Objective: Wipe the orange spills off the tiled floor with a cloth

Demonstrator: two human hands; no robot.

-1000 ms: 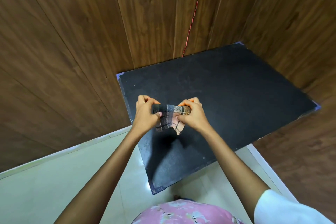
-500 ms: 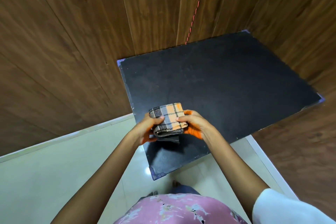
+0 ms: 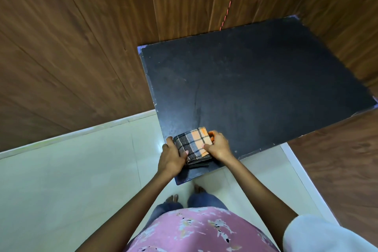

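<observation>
We're at the near corner of the black table (image 3: 255,88), and both hands are on the folded checked cloth (image 3: 193,145). The left hand (image 3: 171,156) grips its grey end, thumb laid over the top and fingers curled round the side. The right hand (image 3: 219,147) pinches the orange end, thumb on top, fingers tucked behind. The cloth looks to rest on the tabletop right at that corner, though from this angle we can't be sure it isn't held just above it. It's a thick, tidy pad, several layers deep, with a dark edge poking out underneath.

Where are we in the job? By our reckoning, at the preparing stage: cloth in hand, no wiping begun. The pale tiled floor (image 3: 71,170) to the left and around the bare feet (image 3: 172,198) shows no orange marks, so the spills must lie outside this view. The next move, we'd say, is to lift the pad off the table, crouch to the tiles, find the spills and press it flat.
</observation>
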